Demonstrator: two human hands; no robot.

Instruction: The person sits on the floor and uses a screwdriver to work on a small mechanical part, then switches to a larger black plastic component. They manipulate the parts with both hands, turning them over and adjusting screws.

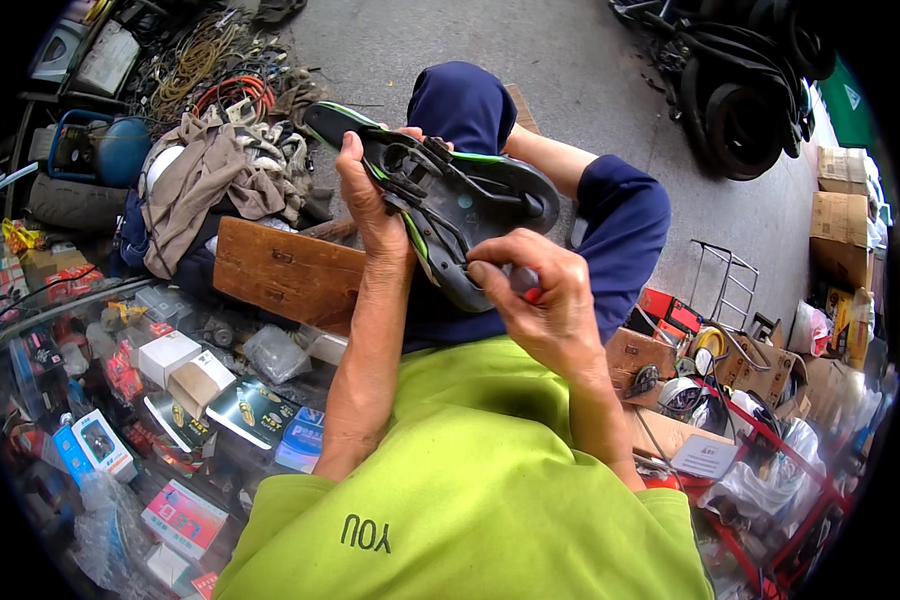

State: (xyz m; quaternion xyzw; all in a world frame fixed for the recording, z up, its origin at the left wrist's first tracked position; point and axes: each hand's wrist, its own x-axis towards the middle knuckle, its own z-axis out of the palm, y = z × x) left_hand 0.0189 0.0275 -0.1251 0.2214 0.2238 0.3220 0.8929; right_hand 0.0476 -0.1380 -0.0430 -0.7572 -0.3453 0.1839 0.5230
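A black bicycle saddle (482,207) with green trim lies with its underside toward me, above my lap. Its narrow nose points to the upper left, and its metal rails and clamp show in the middle. My left hand (375,205) is closed around the saddle near the nose, thumb on the near side and fingertips showing beyond. Over the near rear wing, my right hand (550,290) is closed around a screwdriver (523,282) with a clear and red handle. Its shaft points left toward the saddle's rear edge; whether the tip touches cannot be made out.
Left of my lap is a wooden board (285,272), beside a heap of cloths (205,185). A glass counter (260,490) with small boxes spreads at the lower left. Black tyres (740,130) lie at the far right, above a red-framed rack (790,525) and cardboard boxes (840,235).
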